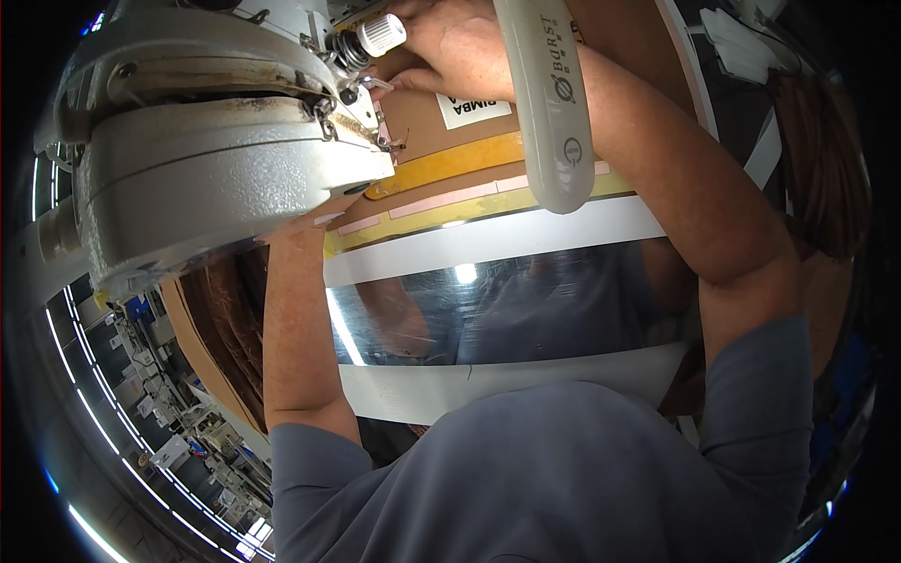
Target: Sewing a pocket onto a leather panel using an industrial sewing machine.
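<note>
A white sewing machine head [235, 178] fills the upper left, its needle area over a flat brown panel [427, 117]. My right hand [455, 42] lies on that panel beyond the needle area, thumb stretched toward it; the machine's knob hides part of the fingers. My left hand [319, 220] is beneath the machine head, which covers its fingers, so its grip does not show. On the panel are a white label [474, 111] and a yellow-orange strip [450, 164]. Nearer me run pink strips [460, 196] on a yellow band.
A pale, rounded bar [560, 141] hangs over my right forearm. In front of me lies a shiny metal plate [554, 324] between white borders. Brown, leather-like material hangs at the right [826, 169] and left [230, 310]. More machines [202, 436] stand at lower left.
</note>
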Demonstrator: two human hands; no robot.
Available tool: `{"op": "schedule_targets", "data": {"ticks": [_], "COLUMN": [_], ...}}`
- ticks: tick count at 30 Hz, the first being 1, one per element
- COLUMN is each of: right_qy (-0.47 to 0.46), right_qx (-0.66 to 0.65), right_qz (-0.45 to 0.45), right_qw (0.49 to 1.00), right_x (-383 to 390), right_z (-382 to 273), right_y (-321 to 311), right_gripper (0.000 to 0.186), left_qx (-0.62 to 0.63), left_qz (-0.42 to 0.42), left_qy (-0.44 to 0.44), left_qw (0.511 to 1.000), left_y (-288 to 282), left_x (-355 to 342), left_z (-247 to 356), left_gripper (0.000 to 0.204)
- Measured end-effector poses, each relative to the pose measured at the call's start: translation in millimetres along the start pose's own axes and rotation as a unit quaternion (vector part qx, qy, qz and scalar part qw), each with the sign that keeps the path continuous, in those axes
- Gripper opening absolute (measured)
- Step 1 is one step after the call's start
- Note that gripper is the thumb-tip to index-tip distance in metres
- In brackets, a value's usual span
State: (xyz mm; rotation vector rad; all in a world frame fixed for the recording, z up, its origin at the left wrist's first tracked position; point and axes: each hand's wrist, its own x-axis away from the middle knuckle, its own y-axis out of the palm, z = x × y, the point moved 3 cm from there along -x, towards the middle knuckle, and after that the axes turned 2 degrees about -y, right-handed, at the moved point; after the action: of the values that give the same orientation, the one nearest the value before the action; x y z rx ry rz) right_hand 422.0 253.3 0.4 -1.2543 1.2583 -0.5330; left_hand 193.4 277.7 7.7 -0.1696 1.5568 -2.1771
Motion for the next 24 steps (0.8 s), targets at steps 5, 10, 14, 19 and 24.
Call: {"op": "schedule_targets", "data": {"ticks": [5, 10, 14, 19, 24], "right_qy": [-0.031, -0.076, -0.047, -0.035, -0.028], "right_qx": [0.024, 0.095, 0.094, 0.101, 0.146], "right_qz": [-0.01, -0.016, -0.057, -0.068, -0.07], "right_qw": [0.999, 0.992, 0.993, 0.992, 0.986], "right_x": [11, 8, 14, 16, 16], "right_z": [-33, -48, -47, -52, -57], "right_y": [-11, 3, 3, -6, -1], "right_gripper": [0.039, 0.041, 0.042, 0.044, 0.048], "left_qx": [0.043, 0.115, 0.24, 0.092, 0.007], "left_qz": [-0.013, 0.023, 0.035, 0.065, 0.074], "left_qy": [-0.085, -0.189, -0.382, -0.271, -0.145], "left_qw": [0.995, 0.975, 0.892, 0.956, 0.987], "left_y": [4, 13, 24, 22, 14], "left_x": [8, 44, 68, 87, 72], "left_z": [4, -3, 18, 44, 68], "left_gripper": [0.064, 0.059, 0.053, 0.043, 0.046]}}
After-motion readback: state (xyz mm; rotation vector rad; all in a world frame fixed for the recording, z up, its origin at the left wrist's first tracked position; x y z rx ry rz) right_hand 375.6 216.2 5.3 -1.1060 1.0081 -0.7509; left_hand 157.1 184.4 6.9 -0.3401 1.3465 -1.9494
